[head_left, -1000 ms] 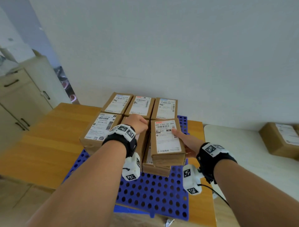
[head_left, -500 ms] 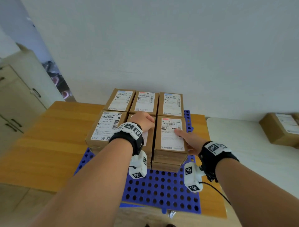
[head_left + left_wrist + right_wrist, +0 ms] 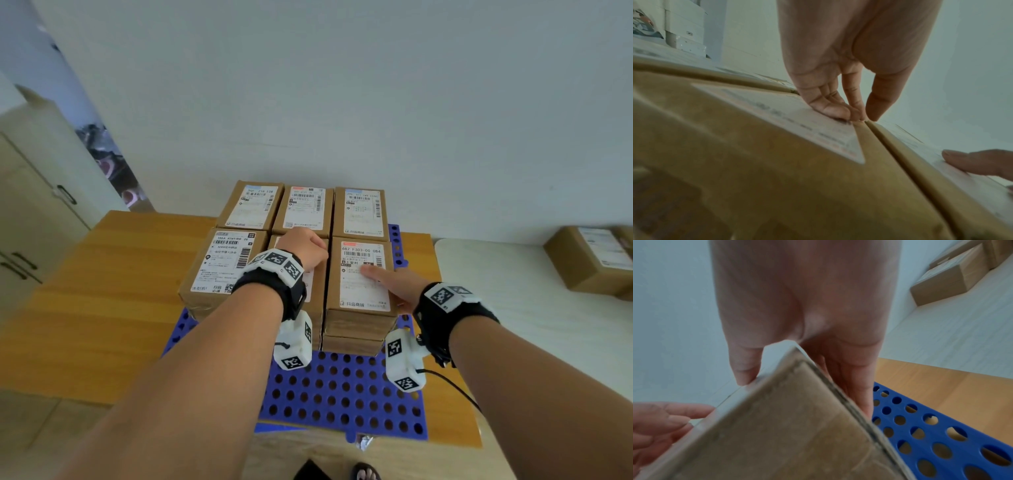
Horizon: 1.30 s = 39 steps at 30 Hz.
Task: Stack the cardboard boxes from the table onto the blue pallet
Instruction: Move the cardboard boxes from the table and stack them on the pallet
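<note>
Placement of a box on the pallet. My right hand (image 3: pixel 394 286) grips the top box (image 3: pixel 364 277) of the near right stack, thumb flat on its label, fingers down its right side. My left hand (image 3: pixel 305 248) rests on the middle box (image 3: pixel 777 146) just left of it; the fingers point down, their tips touching its label at the seam between the 2 boxes, gripping nothing. The pallet (image 3: pixel 342 394) lies on the wooden worktop (image 3: pixel 102 308) under my forearms. Beyond my hands 3 more boxes form a far row, and 1 box (image 3: pixel 224 265) sits left of my left hand, so the top layer shows 6 boxes in 2 rows of 3. At least 2 boxes (image 3: pixel 592 258) lie on the white worktop (image 3: pixel 513 291) well to the right of my right hand. I judge the held box seated, with release next and those boxes left to fetch.
</note>
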Each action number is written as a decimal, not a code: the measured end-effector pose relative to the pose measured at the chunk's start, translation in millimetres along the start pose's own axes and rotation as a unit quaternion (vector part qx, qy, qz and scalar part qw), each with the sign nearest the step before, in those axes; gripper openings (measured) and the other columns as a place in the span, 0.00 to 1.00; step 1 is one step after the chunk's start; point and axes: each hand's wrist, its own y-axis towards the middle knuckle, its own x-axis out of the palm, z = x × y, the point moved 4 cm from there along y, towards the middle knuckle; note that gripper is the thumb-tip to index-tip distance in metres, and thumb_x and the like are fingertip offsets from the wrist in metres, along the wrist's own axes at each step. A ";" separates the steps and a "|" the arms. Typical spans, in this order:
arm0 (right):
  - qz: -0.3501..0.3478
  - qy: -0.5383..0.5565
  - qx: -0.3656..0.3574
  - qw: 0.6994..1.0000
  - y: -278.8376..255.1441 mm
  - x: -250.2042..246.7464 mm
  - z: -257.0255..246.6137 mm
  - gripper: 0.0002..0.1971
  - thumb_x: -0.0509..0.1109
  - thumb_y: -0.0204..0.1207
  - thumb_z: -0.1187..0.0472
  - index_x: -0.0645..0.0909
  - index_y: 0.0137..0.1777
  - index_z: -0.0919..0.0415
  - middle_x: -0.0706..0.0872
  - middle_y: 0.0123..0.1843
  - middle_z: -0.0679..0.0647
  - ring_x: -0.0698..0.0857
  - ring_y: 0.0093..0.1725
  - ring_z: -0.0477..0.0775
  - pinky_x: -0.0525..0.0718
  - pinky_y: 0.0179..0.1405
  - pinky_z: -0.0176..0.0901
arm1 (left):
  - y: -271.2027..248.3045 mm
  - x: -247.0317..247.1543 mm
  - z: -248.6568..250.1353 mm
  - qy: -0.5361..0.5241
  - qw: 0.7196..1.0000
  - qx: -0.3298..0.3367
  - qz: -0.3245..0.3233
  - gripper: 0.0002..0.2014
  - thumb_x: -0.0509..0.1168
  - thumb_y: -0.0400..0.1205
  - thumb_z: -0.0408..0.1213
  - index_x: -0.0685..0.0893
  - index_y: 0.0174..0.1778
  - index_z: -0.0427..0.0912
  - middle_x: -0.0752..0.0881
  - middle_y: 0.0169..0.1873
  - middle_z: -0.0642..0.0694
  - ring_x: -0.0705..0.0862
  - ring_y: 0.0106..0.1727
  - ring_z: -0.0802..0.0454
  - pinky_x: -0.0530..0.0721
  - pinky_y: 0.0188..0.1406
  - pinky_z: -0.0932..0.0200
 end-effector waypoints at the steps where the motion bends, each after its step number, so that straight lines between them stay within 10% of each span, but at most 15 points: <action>1: 0.000 -0.002 0.000 1.000 -0.7 0.5 -0.4 0.27 0.76 0.67 0.35 0.85 0.53 0.57 0.93 0.49 0.55 0.92 0.52 0.59 0.88 0.57 0.60 | -0.3 -0.2 0.2 0.001 1.000 0.000 0.002 0.06 0.70 0.79 0.35 0.83 0.40 0.52 0.88 0.55 0.48 0.87 0.55 0.47 0.86 0.57 0.53; 12: 0.107 -0.115 -0.042 0.987 -19.7 -8.4 -31.0 0.48 0.58 0.73 0.26 0.65 0.81 0.64 0.77 0.75 0.60 0.80 0.70 0.63 0.80 0.63 0.53 | -11.1 -5.7 13.4 0.066 0.997 0.016 -0.029 0.11 0.65 0.81 0.32 0.88 0.57 0.43 0.88 0.54 0.45 0.87 0.54 0.45 0.87 0.52 0.54; 17: 0.179 -0.254 -0.101 0.945 -38.4 -23.3 -51.7 0.31 0.56 0.85 0.41 0.70 0.75 0.67 0.85 0.57 0.60 0.84 0.46 0.56 0.78 0.42 0.44 | -15.6 -8.1 24.7 0.083 0.995 0.035 -0.043 0.12 0.63 0.83 0.33 0.86 0.60 0.41 0.88 0.55 0.44 0.86 0.57 0.45 0.87 0.56 0.52; 26: 0.261 -0.472 -0.139 0.830 -83.0 -35.4 -50.6 0.18 0.60 0.83 0.52 0.77 0.69 0.56 0.81 0.65 0.56 0.81 0.64 0.58 0.82 0.59 0.51 | -26.4 -4.5 54.6 0.149 0.983 0.105 -0.012 0.13 0.63 0.84 0.34 0.84 0.63 0.40 0.85 0.62 0.44 0.84 0.61 0.45 0.83 0.56 0.55; 39: 0.296 -0.401 -0.089 0.862 -125.2 -119.4 11.8 0.20 0.62 0.82 0.51 0.75 0.72 0.54 0.79 0.70 0.56 0.78 0.69 0.59 0.81 0.63 0.52 | -52.2 78.5 144.0 0.193 0.957 0.207 -0.057 0.11 0.60 0.82 0.30 0.82 0.58 0.45 0.82 0.52 0.44 0.82 0.52 0.43 0.82 0.52 0.53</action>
